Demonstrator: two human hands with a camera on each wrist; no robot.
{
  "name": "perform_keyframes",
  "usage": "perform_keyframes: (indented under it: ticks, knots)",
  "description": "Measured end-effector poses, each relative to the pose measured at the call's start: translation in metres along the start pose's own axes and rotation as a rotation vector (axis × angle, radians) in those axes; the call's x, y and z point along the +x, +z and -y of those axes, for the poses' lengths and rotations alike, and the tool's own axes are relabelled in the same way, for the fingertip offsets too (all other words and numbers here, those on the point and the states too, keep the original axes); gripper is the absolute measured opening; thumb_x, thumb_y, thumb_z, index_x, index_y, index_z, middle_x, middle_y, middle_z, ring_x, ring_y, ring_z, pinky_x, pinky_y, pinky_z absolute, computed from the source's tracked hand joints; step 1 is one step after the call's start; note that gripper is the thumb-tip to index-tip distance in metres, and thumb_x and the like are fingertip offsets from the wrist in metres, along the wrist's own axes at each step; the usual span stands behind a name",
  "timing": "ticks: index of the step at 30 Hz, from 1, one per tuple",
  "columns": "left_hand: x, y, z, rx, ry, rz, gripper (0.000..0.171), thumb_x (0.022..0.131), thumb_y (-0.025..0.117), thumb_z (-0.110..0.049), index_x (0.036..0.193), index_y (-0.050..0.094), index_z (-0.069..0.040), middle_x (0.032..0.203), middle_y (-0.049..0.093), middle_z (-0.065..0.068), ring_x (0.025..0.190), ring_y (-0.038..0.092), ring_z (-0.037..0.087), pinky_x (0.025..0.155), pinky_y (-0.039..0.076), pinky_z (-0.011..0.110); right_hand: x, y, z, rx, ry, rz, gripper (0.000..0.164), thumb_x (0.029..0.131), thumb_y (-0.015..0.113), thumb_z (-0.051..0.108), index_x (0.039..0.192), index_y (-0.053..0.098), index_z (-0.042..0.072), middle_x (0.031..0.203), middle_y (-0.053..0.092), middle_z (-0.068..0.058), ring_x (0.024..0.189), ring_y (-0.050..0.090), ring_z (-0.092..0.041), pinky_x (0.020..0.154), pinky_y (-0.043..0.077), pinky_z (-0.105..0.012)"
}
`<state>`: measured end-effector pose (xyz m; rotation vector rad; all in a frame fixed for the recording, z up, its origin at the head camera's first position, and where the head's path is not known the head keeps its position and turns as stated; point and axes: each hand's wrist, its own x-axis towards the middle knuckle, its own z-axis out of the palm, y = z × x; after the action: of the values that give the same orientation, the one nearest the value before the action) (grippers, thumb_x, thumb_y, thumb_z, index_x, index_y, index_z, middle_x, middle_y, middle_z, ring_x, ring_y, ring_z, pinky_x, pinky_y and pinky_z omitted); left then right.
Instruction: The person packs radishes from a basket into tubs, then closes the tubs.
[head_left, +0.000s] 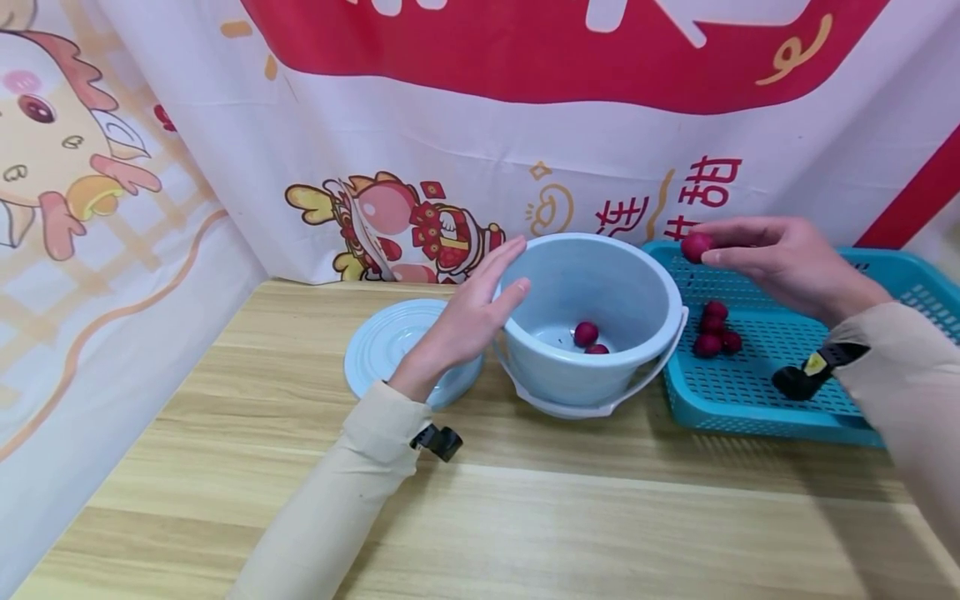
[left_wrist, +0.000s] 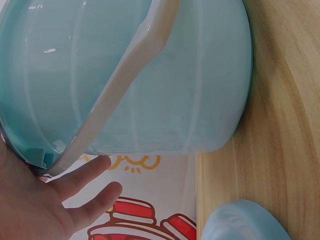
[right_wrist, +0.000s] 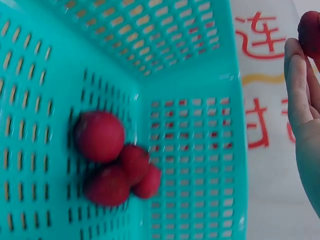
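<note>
Pinching red fruit [head_left: 696, 246] at fingertips, right hand [head_left: 780, 260] hovers upper right of frame, above teal basket [head_left: 757, 400]. Left hand [head_left: 472, 312], fingers straight, flat against blue bucket [head_left: 600, 367] at center. Two fruits [head_left: 586, 334] inside bucket; four more [right_wrist: 115, 165] clustered in basket. Lid [head_left: 382, 346] left of bucket.

red fruit [head_left: 696, 247] | pinched in right hand [head_left: 780, 262] | above basket [head_left: 750, 392]

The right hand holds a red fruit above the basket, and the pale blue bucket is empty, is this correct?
Not quite. The head view shows the bucket holds two red fruits. The right hand does hold a red fruit above the basket.
</note>
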<state>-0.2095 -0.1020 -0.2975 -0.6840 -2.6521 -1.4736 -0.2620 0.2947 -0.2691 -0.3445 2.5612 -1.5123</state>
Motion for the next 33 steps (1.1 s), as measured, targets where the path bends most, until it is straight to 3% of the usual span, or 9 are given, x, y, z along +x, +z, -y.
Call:
perform_keyframes:
  ticks: [12, 17, 25, 33]
  knots:
    - [0.002, 0.002, 0.001, -0.001, 0.007, 0.004, 0.062, 0.112, 0.044, -0.037, 0.170, 0.028, -0.022, 0.179, 0.020, -0.006, 0.166, 0.019, 0.016, 0.134, 0.025, 0.053, -0.002, 0.032, 0.037, -0.048, -0.114, -0.060, 0.057, 0.096, 0.079, 0.026, 0.150, 0.061, 0.024, 0.140, 0.067, 0.009, 0.124, 0.062, -0.014, 0.084, 0.064, -0.024]
    - [0.003, 0.003, 0.001, 0.002, 0.011, 0.002, 0.062, 0.112, 0.045, -0.036, 0.169, 0.029, -0.020, 0.179, 0.021, -0.005, 0.166, 0.020, 0.017, 0.133, 0.025, 0.054, -0.001, 0.047, 0.050, -0.071, -0.156, -0.047, 0.054, 0.094, 0.082, 0.027, 0.146, 0.066, 0.024, 0.132, 0.073, 0.010, 0.117, 0.070, -0.011, 0.084, 0.064, -0.022]
    - [0.002, 0.002, 0.001, 0.008, 0.012, 0.000, 0.063, 0.111, 0.045, -0.037, 0.169, 0.028, -0.021, 0.179, 0.020, -0.004, 0.166, 0.019, 0.018, 0.134, 0.024, 0.054, 0.004, 0.070, 0.065, -0.084, -0.293, 0.006, 0.045, 0.093, 0.083, 0.019, 0.136, 0.072, 0.015, 0.121, 0.078, 0.005, 0.105, 0.077, -0.012, 0.086, 0.064, -0.022]
    - [0.001, 0.000, 0.001, 0.012, 0.007, 0.006, 0.063, 0.111, 0.045, -0.038, 0.170, 0.028, -0.019, 0.179, 0.020, -0.006, 0.166, 0.018, 0.017, 0.134, 0.024, 0.054, 0.006, 0.084, 0.069, -0.236, -0.249, 0.044, 0.049, 0.088, 0.088, 0.028, 0.135, 0.074, 0.025, 0.132, 0.074, -0.002, 0.111, 0.070, -0.020, 0.081, 0.064, -0.025]
